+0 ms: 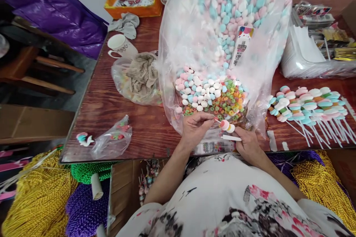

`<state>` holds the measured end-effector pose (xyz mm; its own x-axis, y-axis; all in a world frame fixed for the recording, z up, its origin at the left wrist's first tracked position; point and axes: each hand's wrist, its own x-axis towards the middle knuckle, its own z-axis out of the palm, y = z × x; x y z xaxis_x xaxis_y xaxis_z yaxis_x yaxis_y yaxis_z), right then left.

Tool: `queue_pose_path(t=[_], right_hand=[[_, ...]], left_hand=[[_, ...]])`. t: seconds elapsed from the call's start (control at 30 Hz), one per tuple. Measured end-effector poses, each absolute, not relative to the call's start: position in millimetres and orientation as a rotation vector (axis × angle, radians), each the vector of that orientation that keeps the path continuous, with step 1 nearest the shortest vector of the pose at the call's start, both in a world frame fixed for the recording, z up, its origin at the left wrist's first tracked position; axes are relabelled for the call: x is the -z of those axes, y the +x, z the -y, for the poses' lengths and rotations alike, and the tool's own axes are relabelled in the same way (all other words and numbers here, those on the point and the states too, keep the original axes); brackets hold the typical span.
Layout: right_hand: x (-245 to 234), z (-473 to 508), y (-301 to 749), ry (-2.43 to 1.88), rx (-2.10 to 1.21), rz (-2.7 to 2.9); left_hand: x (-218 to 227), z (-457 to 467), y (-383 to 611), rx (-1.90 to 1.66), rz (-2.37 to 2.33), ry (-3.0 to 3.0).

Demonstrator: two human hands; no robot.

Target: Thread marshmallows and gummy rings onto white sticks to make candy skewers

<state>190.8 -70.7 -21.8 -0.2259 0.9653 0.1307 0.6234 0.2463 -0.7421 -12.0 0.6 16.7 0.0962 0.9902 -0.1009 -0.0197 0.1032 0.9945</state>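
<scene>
My right hand [248, 144] grips a thin white stick [231, 137] that carries a few candy pieces [227, 126]. My left hand [195, 127] pinches a small red candy ring [216, 119] at the stick's tip. Both hands sit at the table's near edge, right in front of a big clear plastic bag [194, 18] full of pink, blue and white candy discs [198, 89] and coloured candy rings [228, 100]. A pile of finished candy sticks [306, 107] lies to the right of my right hand.
A white mug [119, 45], a grey cloth [126, 24] and an orange tray [133, 7] stand at the back left. A small bag with a rag [139, 77] and a small clear bag [112, 139] lie left. Clear wrappers [306, 55] lie at the right. Bead strings [41, 200] hang below.
</scene>
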Motion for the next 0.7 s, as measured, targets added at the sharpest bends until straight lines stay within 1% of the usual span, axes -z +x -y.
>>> queue_pose_path(t=[0.17,0.33,0.47,0.7], right_hand=[[23,72,191,-1.501,-0.741,1.950],[29,77,192,-1.399,-0.665,1.957],[33,79,194,-1.309,-0.598,1.958],[33,75,187,-1.278,-0.618,1.998]], left_hand=[[-10,2,-11,-1.203,-1.143,1.264],[-8,1,-9,-1.137,-1.080,1.478],[-8,6,-5,-1.156,-1.031,1.358],[-1,13,-2,-1.145,-0.952,1.061]])
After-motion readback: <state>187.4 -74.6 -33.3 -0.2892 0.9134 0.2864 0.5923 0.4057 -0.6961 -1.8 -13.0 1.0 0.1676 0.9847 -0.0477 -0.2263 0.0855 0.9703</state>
